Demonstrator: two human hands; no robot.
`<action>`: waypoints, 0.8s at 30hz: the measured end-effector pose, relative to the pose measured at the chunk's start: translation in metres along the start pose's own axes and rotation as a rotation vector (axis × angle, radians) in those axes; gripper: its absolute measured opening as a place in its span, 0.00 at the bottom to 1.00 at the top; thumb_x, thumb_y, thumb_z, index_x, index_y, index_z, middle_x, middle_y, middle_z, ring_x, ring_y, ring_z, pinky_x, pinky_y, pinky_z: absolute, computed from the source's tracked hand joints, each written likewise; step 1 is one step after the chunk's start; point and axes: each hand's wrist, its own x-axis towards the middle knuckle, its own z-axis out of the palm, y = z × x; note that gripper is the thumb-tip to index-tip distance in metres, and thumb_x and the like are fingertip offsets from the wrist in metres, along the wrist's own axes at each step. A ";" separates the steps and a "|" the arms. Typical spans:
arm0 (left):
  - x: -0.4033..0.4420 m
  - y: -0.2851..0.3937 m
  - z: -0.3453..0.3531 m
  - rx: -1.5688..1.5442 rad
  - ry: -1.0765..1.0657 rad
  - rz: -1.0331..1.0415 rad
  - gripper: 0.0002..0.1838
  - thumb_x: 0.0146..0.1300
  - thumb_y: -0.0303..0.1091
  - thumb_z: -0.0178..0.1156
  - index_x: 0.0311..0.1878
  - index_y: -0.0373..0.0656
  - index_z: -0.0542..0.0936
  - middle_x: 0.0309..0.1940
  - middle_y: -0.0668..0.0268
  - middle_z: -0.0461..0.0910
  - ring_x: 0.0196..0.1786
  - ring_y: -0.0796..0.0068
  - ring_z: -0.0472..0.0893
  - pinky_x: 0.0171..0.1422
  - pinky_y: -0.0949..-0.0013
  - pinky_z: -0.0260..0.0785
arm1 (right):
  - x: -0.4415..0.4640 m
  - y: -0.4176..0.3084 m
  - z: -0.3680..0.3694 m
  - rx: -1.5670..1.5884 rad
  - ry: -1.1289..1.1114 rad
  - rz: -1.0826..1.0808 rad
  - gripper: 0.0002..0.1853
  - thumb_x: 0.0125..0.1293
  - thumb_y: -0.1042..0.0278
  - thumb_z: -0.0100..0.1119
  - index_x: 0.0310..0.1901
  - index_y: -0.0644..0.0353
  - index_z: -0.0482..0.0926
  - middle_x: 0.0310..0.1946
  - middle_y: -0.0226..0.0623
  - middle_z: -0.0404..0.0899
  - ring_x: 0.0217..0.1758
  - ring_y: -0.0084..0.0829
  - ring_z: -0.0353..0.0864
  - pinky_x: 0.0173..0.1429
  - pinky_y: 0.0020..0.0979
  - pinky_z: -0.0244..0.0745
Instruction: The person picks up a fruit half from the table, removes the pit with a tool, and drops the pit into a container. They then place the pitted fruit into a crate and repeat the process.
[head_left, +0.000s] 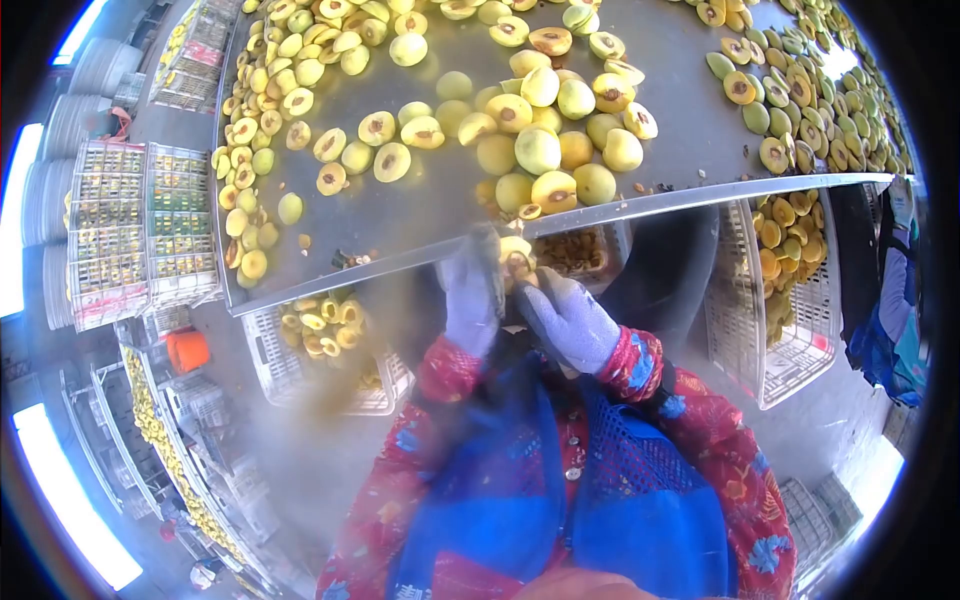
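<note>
In gloves of pale violet with dark fingers, my two hands meet at the metal table's near edge. A yellow stone-fruit piece (pixel 516 258) is held between them, its cut side partly showing. My left hand (pixel 468 300) closes on it from the left, with its fingers upright and a little blurred. From the right, my right hand (pixel 575 318) presses its dark fingertips against the same piece. Just beyond them, halved and whole yellow-green stone fruits (pixel 538 148) lie in a pile, some with brown pits in their cut faces. A smeared haze hides part of the scene left of my hands.
The metal table (pixel 330 235) carries more fruit at left and far right. Below its edge stand a white crate (pixel 282 365) of fruit halves, a tub of brown bits (pixel 572 250) and a larger white crate (pixel 740 320). A co-worker's sleeve (pixel 897 290) shows at right.
</note>
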 end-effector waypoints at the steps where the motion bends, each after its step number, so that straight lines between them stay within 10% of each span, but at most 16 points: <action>1: 0.001 -0.005 0.003 0.088 0.024 0.122 0.14 0.71 0.34 0.54 0.52 0.32 0.73 0.41 0.55 0.78 0.43 0.59 0.78 0.48 0.61 0.71 | 0.001 -0.001 -0.003 0.295 -0.072 0.251 0.11 0.71 0.65 0.51 0.43 0.65 0.72 0.24 0.49 0.77 0.24 0.47 0.79 0.29 0.37 0.72; 4: 0.000 -0.019 0.008 -0.067 -0.001 0.151 0.15 0.70 0.32 0.56 0.54 0.32 0.73 0.44 0.55 0.77 0.44 0.61 0.78 0.48 0.63 0.72 | 0.015 -0.011 -0.024 0.998 -0.230 0.950 0.12 0.72 0.63 0.51 0.42 0.65 0.72 0.23 0.46 0.76 0.24 0.47 0.78 0.30 0.36 0.73; 6: 0.001 -0.006 0.000 -0.548 -0.137 -0.063 0.18 0.71 0.32 0.54 0.59 0.32 0.71 0.50 0.57 0.77 0.49 0.68 0.78 0.54 0.68 0.71 | 0.002 -0.001 -0.008 0.712 -0.086 0.697 0.11 0.72 0.64 0.51 0.42 0.65 0.72 0.24 0.46 0.76 0.26 0.47 0.79 0.31 0.37 0.74; 9: 0.009 0.031 -0.006 -0.126 -0.190 0.012 0.23 0.60 0.34 0.63 0.58 0.36 0.74 0.51 0.59 0.78 0.54 0.68 0.77 0.58 0.65 0.71 | 0.000 -0.002 -0.015 0.528 -0.087 0.535 0.10 0.72 0.65 0.51 0.42 0.66 0.72 0.25 0.48 0.78 0.29 0.48 0.80 0.32 0.39 0.74; 14: 0.012 0.067 -0.024 0.629 -0.073 0.723 0.27 0.47 0.35 0.69 0.54 0.43 0.78 0.47 0.56 0.78 0.49 0.55 0.78 0.56 0.58 0.71 | -0.006 -0.009 -0.007 0.665 -0.051 0.643 0.10 0.72 0.67 0.50 0.41 0.67 0.72 0.27 0.52 0.79 0.33 0.51 0.81 0.34 0.43 0.73; 17: 0.007 0.063 -0.017 0.191 -0.008 0.398 0.20 0.61 0.33 0.62 0.55 0.36 0.74 0.44 0.58 0.78 0.44 0.66 0.80 0.51 0.66 0.73 | -0.006 -0.013 -0.005 0.704 -0.033 0.660 0.10 0.72 0.67 0.50 0.40 0.67 0.71 0.27 0.53 0.78 0.33 0.51 0.81 0.34 0.43 0.72; 18: -0.001 0.067 -0.012 -0.324 -0.017 -0.039 0.20 0.63 0.33 0.61 0.56 0.36 0.72 0.45 0.59 0.78 0.45 0.69 0.79 0.52 0.68 0.73 | -0.004 -0.017 -0.010 0.652 -0.053 0.658 0.10 0.72 0.67 0.50 0.40 0.67 0.72 0.27 0.53 0.79 0.32 0.51 0.81 0.34 0.43 0.72; 24: -0.010 0.015 0.006 -0.038 -0.014 0.018 0.19 0.70 0.31 0.55 0.60 0.34 0.69 0.50 0.59 0.75 0.50 0.74 0.76 0.55 0.70 0.72 | -0.008 -0.015 0.005 0.724 0.017 0.689 0.15 0.74 0.59 0.48 0.40 0.65 0.71 0.21 0.45 0.75 0.23 0.41 0.78 0.29 0.39 0.71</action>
